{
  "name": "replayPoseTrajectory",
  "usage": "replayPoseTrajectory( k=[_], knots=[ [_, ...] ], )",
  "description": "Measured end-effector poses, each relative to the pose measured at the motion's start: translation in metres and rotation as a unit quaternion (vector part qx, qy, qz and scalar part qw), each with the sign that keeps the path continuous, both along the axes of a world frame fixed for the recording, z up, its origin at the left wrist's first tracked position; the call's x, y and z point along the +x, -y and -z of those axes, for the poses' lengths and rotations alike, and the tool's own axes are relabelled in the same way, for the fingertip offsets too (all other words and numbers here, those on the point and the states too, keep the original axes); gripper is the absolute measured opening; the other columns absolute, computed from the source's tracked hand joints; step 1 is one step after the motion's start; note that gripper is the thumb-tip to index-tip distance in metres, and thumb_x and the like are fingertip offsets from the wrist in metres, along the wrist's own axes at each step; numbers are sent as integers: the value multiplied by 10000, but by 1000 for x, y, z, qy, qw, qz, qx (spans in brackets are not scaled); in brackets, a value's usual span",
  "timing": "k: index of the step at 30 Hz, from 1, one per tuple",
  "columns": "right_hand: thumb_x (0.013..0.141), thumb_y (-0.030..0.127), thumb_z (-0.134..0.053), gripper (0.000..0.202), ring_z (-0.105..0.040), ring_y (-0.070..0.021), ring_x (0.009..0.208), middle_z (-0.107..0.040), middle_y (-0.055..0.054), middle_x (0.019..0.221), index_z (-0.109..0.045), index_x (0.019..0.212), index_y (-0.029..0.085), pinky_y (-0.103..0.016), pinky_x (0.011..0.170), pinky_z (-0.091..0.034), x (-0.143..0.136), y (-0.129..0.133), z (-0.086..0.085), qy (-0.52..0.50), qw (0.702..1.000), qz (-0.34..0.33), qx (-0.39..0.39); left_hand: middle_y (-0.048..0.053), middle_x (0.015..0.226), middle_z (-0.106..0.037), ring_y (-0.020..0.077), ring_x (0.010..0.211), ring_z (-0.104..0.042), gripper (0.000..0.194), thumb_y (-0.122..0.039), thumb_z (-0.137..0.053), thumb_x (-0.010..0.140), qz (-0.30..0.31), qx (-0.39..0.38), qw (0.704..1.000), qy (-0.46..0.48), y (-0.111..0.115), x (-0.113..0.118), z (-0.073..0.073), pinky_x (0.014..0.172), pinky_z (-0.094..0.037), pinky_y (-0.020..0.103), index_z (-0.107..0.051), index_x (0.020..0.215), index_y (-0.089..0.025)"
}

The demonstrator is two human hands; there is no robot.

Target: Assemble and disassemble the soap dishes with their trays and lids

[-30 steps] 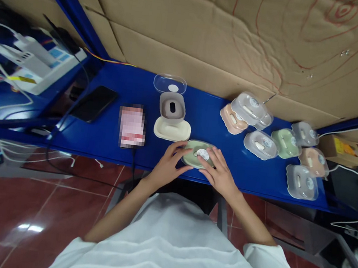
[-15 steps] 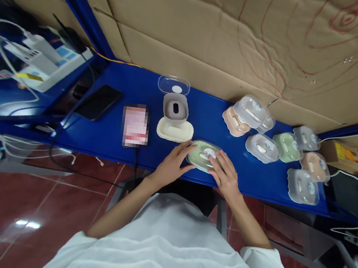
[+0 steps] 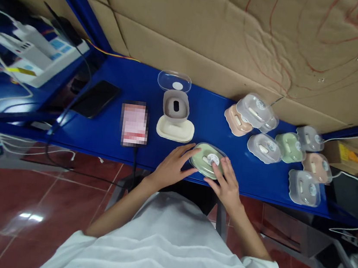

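Observation:
A pale green soap box (image 3: 204, 165) with a clear lid and a round white sticker lies near the front edge of the blue table, turned at a slight angle. My left hand (image 3: 175, 163) curves round its left end, with fingertips on the rim. From the right, my right hand (image 3: 227, 183) grips the other end, its fingers on the lid and thumb at the near side. Left of the box lies a cream oval tray (image 3: 179, 135). Behind that tray stand an open grey-beige box (image 3: 168, 112) with a dark oval in its floor and a loose clear lid (image 3: 166, 81).
Several lidded boxes in grey, peach (image 3: 233, 119) and green (image 3: 290, 147) stand on the right, some stacked. A phone-like device with a blurred screen (image 3: 134, 124) and a black phone (image 3: 97, 98) lie left. Cardboard (image 3: 194, 36) walls the back. A power strip (image 3: 53, 64) sits far left.
The green soap box has turned a little clockwise and shifted slightly right and nearer, with both hands staying on it. My view has moved slightly too.

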State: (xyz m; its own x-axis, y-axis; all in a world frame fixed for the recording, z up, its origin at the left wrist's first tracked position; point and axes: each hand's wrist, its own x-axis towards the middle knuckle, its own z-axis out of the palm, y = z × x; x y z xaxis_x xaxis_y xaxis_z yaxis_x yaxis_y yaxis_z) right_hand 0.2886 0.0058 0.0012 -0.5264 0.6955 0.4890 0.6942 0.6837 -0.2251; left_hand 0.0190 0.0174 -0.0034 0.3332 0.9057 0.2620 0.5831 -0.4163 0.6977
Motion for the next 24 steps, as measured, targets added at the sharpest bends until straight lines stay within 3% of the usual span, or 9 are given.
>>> replayPoseTrajectory(
  k=[6,10,15,17,19,21,24],
  knots=[
    [972,267,-778,845,-503,-340,1526,-500,-92,1663,-349,1693,367,-521,1216,-526,-3,9,9,-3,999,43,24,122,1579,-557,300,1465,-542,586,-425,-657,1041,-10,2,1000,-1,0,1,-1,1226,-463,493,-465,1581,-299],
    [1015,297,-720,760,-492,-333,1536,-544,-109,1623,-368,1685,367,-524,1200,-527,-5,0,4,10,999,44,2,136,1558,-569,288,1455,-550,550,-412,-632,1054,-25,33,999,-3,2,1,-1,1215,-469,464,-488,1567,-276],
    [1089,332,-576,542,-448,-364,1556,-547,-186,1605,-500,1614,221,-579,1219,-455,-28,-58,-18,69,992,107,-5,197,1626,-499,398,1551,-421,495,-384,-589,1065,-206,85,970,-99,1,-3,-4,1264,-325,623,-552,1527,-211],
    [1112,330,-501,536,-391,-386,1584,-496,-202,1646,-482,1622,166,-635,1260,-362,-49,-89,-29,87,989,118,-20,203,1611,-523,441,1555,-400,484,-373,-568,1073,-235,72,958,-148,1,-6,-6,1252,-269,695,-561,1520,-185],
    [1123,326,-458,548,-339,-375,1609,-452,-188,1682,-447,1641,149,-643,1290,-291,-77,-117,-37,85,992,81,-33,177,1513,-625,418,1468,-509,397,-320,-539,1087,-217,65,958,-175,2,-8,-7,1219,-302,680,-620,1452,-187],
    [1119,329,-479,528,-348,-342,1605,-468,-158,1678,-480,1620,164,-608,1302,-277,-107,-138,-42,86,995,-8,-48,140,1407,-703,359,1333,-620,322,-245,-522,1088,-178,71,964,-187,7,-8,-7,1157,-378,607,-677,1367,-205],
    [1078,286,-583,357,-549,-315,1449,-672,-144,1480,-689,1401,179,-554,1244,-367,-140,-154,-44,101,982,-122,-99,108,1320,-750,302,1203,-678,273,-203,-541,1082,-128,93,969,-190,18,-7,-7,1035,-440,519,-715,1292,-221]
  ],
)
